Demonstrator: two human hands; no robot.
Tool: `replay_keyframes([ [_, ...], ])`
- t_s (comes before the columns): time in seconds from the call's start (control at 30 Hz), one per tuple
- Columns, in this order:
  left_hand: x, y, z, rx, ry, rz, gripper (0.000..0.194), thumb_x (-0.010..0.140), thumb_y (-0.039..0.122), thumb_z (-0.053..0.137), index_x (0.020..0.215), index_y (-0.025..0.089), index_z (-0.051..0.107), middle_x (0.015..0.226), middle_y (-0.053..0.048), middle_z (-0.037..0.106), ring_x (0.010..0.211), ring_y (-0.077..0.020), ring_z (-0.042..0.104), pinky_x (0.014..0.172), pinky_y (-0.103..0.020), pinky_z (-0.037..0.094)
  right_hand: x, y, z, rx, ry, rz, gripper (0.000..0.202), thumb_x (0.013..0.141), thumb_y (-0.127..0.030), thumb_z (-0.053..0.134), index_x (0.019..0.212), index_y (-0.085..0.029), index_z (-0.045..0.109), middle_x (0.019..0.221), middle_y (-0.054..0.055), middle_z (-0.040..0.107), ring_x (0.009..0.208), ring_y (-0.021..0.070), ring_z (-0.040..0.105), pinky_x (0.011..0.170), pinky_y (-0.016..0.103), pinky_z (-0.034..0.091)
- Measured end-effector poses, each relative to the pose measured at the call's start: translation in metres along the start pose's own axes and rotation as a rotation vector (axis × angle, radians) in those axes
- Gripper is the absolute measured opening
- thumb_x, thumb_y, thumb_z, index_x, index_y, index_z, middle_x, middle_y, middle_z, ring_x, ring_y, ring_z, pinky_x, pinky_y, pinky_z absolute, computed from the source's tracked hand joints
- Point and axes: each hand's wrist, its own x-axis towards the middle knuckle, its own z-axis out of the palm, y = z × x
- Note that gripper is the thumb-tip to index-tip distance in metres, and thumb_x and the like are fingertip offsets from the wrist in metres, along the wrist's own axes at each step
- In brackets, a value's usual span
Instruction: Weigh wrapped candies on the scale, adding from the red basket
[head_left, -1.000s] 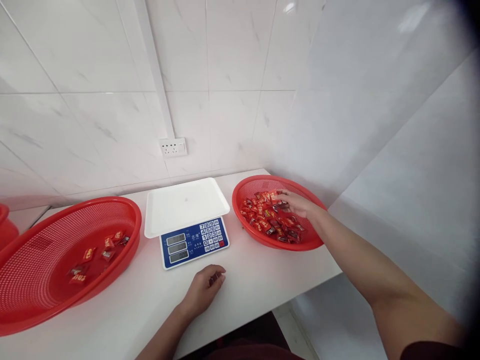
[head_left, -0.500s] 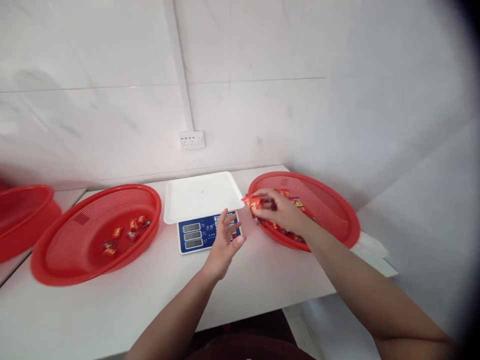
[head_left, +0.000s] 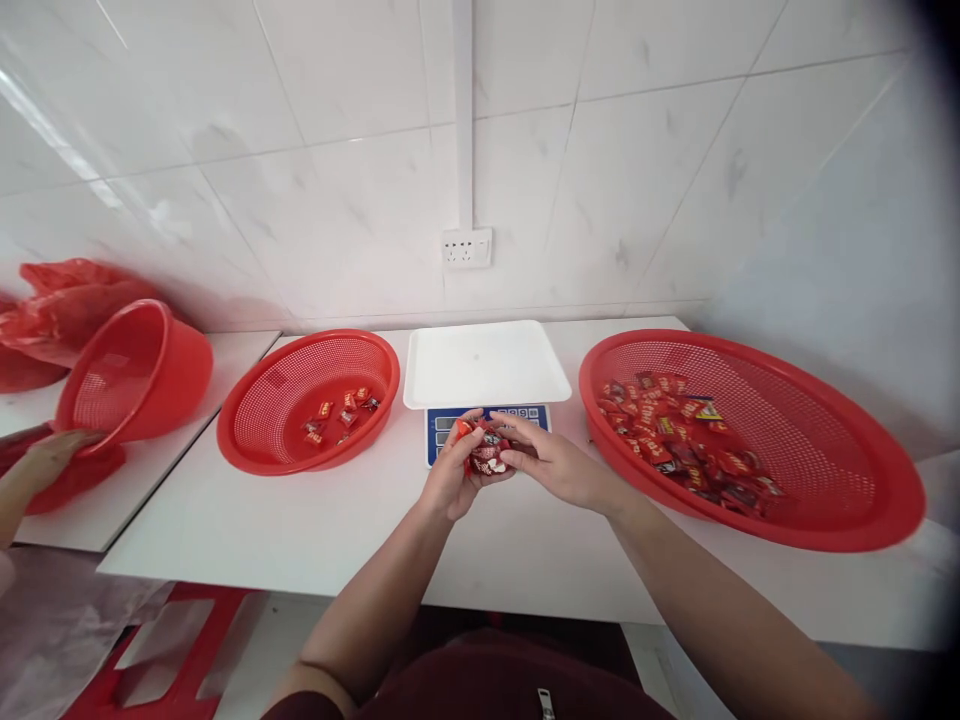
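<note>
Several wrapped candies (head_left: 489, 455) in red and dark wrappers are gathered between my two hands, just in front of the scale. My left hand (head_left: 452, 475) cups them from the left and below. From the right, my right hand (head_left: 544, 458) closes its fingers over them. Behind my hands stands a blue digital scale (head_left: 436, 437) with a white tray (head_left: 487, 365) on top; part of its keypad and displays is covered by my hands. To the right, a large red basket (head_left: 847, 480) holds many red candies. A smaller red basket (head_left: 251, 425) on the left holds several candies.
At far left, another person's hand (head_left: 52, 455) touches a tilted red basket (head_left: 187, 360), near red plastic bags (head_left: 82, 300). A wall socket (head_left: 466, 248) is behind the scale. A red stool (head_left: 187, 650) stands below the table (head_left: 337, 540).
My right hand has moved left from the right basket, carrying candies to my left hand. My left hand, open before, now cups them. The view has swung left, bringing the other person's hand into sight.
</note>
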Motion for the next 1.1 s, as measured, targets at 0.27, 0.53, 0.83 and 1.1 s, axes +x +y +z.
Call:
replay_keyframes([
  [0.27, 0.0, 0.002, 0.0, -0.131, 0.047, -0.069, 0.049, 0.073, 0.027, 0.069, 0.118, 0.031, 0.052, 0.113, 0.0, 0.062, 0.084, -0.0146, 0.066, 0.068, -0.028, 0.058, 0.002, 0.007, 0.007, 0.156, 0.166, 0.045, 0.031, 0.078, -0.033, 0.062, 0.108, -0.023, 0.064, 0.117, 0.005, 0.065, 0.104, 0.0226, 0.063, 0.093, 0.044, 0.052],
  [0.53, 0.012, 0.003, 0.047, -0.091, 0.077, 0.033, 0.049, 0.072, 0.022, 0.07, 0.117, 0.028, 0.05, 0.092, 0.003, 0.06, 0.068, -0.009, 0.061, 0.061, -0.021, 0.053, -0.017, -0.01, -0.002, -0.043, 0.257, -0.097, 0.046, 0.081, -0.032, 0.059, 0.126, -0.027, 0.051, 0.131, 0.007, 0.053, 0.113, 0.0222, 0.055, 0.085, 0.037, 0.055],
  [0.83, 0.055, -0.002, 0.134, -0.027, -0.258, -0.143, 0.03, 0.08, 0.026, 0.061, 0.109, 0.024, 0.051, 0.083, 0.002, 0.058, 0.069, -0.0115, 0.06, 0.063, -0.025, 0.053, -0.052, 0.008, -0.062, 0.157, 0.784, -0.002, 0.034, 0.072, -0.026, 0.061, 0.106, -0.024, 0.056, 0.12, 0.006, 0.057, 0.106, 0.0221, 0.058, 0.079, 0.037, 0.057],
  [1.1, 0.097, -0.043, 0.176, -0.062, -0.207, -0.262, 0.017, 0.077, 0.013, 0.061, 0.091, 0.018, 0.053, 0.076, 0.0, 0.059, 0.063, -0.0116, 0.058, 0.067, -0.03, 0.051, -0.086, 0.039, -0.093, 0.071, 1.048, -0.013, 0.032, 0.072, -0.029, 0.064, 0.103, -0.025, 0.059, 0.124, 0.004, 0.056, 0.112, 0.0233, 0.055, 0.093, 0.043, 0.049],
])
